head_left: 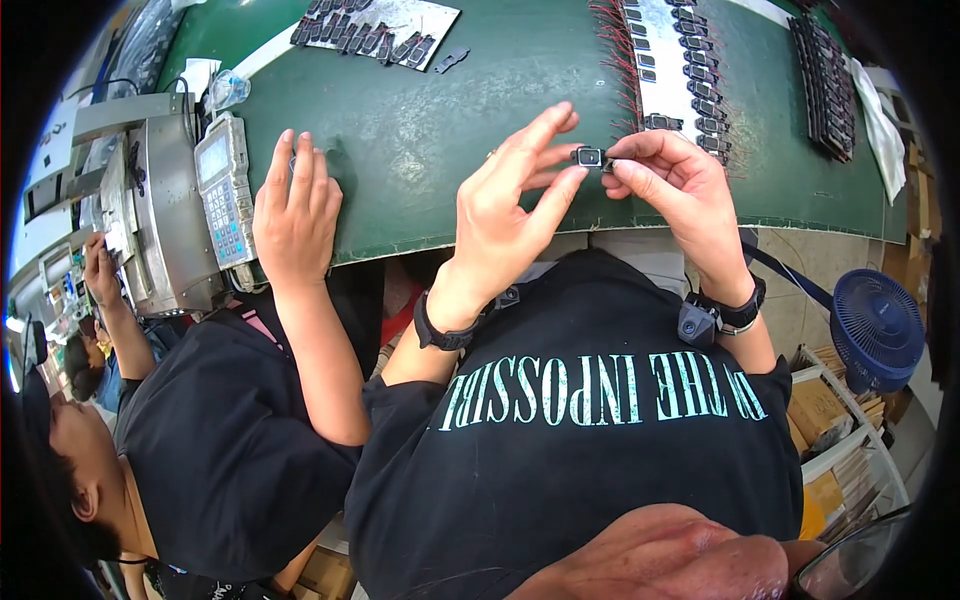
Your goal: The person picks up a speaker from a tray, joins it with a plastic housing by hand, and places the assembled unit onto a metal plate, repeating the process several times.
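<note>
Over the near edge of the green table, a small black part with a pale-rimmed rectangular face (590, 157), looking like a miniature speaker, is held between my hands. My right hand (690, 195) pinches its right end with thumb and forefinger, the other fingers curled. At its left end is my left hand (505, 200), thumb tip against the part and the upper fingers stretched out. Just beyond my right hand, a white board (665, 90) carries rows of similar black parts, with red wires along its left side.
Another white board (425, 20) with black parts lies at the far left; one loose part (452, 60) is beside it. Stacked black strips (822, 90) stand at right. A co-worker's hand (295, 215) rests near a keypad machine (222, 185). A blue fan (878, 325) stands at right.
</note>
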`<state>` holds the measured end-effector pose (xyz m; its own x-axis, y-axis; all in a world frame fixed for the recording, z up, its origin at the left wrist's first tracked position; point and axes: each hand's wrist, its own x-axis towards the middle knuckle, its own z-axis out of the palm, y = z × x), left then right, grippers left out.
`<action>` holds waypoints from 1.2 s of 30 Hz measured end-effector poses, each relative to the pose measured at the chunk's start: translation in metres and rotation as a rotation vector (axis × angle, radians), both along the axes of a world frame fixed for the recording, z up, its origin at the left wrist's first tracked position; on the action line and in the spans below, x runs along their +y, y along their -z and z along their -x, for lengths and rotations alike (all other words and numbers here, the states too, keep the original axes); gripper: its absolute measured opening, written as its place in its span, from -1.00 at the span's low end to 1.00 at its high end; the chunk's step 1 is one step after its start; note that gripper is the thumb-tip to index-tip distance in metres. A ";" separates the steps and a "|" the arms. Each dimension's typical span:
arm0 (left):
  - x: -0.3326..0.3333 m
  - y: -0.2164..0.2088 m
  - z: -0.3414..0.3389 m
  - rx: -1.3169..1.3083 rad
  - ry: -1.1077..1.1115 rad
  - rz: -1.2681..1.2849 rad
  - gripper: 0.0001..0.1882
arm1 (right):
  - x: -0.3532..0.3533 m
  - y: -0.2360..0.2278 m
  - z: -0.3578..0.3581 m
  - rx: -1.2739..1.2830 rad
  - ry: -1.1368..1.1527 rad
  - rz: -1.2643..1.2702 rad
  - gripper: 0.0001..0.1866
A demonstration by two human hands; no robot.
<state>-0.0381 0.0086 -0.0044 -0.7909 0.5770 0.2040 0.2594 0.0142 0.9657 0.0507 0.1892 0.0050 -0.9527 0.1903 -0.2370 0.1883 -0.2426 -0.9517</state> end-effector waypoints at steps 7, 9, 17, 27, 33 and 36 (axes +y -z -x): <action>-0.004 0.007 0.005 -0.210 0.012 0.104 -0.67 | -0.005 -0.002 0.000 0.058 0.081 -0.153 -0.81; -0.002 0.010 0.004 -0.285 -0.048 0.045 -0.71 | -0.001 -0.006 -0.001 0.087 0.123 -0.190 -0.81; -0.004 0.007 0.004 -0.277 -0.014 0.043 -0.70 | 0.004 -0.011 -0.001 0.144 0.110 -0.051 -0.85; -0.006 0.007 0.002 -0.321 -0.013 0.010 -0.69 | -0.007 -0.010 0.003 0.073 0.142 0.096 -0.80; -0.005 0.009 0.001 -0.324 -0.008 0.006 -0.69 | -0.009 -0.007 0.003 0.096 0.150 -0.016 -0.79; -0.003 0.012 0.000 -0.300 -0.028 -0.031 -0.72 | -0.008 -0.007 0.002 0.090 0.103 -0.172 -0.81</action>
<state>-0.0378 0.0056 -0.0162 -0.8338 0.5515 -0.0242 -0.0378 -0.0133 0.9992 0.0483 0.1808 0.0119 -0.9420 0.3180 -0.1070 0.0829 -0.0885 -0.9926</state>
